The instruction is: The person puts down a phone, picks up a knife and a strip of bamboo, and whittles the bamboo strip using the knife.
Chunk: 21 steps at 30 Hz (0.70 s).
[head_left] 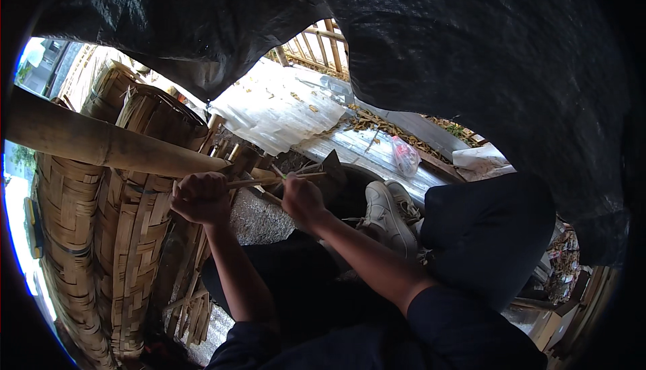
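My left hand (200,198) is closed in a fist just below a thick bamboo pole (108,142). A thin bamboo strip (252,182) runs from this fist to my right hand (301,200), and its light end shows past the right fingers. My right fingers are closed on the strip. A short pinkish stick-like end (276,169) pokes out above my right hand; its kind is unclear. Beyond the right hand stands a dark, pointed flat piece (333,166), too dim to name.
Tall rolls of woven bamboo (70,235) stand at the left. A black sheet (484,53) hangs low overhead. Farther off lie pale corrugated sheets (276,104), dry leaves and a clear plastic bag (405,156). My white shoes (387,218) and bent knee are at the right.
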Available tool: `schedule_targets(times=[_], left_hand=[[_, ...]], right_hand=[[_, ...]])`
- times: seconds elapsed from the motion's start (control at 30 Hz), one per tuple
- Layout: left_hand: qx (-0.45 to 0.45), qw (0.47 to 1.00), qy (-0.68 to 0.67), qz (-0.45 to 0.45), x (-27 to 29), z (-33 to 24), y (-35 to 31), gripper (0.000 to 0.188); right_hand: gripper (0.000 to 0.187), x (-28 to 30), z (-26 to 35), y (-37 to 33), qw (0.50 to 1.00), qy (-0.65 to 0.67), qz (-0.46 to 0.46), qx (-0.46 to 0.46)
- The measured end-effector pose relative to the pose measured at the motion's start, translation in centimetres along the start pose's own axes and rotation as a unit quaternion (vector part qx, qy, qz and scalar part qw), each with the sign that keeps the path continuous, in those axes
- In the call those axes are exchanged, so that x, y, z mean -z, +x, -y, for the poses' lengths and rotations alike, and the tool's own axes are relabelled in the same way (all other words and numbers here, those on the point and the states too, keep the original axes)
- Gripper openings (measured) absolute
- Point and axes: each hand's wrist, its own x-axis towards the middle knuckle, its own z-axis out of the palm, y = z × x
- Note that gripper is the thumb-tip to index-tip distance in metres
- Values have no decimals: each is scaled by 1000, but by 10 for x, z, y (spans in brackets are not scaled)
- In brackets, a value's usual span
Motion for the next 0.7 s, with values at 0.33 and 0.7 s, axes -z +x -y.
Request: schedule_targets(times=[0.33,0.7], left_hand=[[1,1000,6,25,-17,9,3,44],[2,1000,-10,-21,-7,4,0,46]], right_hand=[[12,-11,-96,-8,998,-27,26,-58],[17,20,-6,0,995,-27,93,8]])
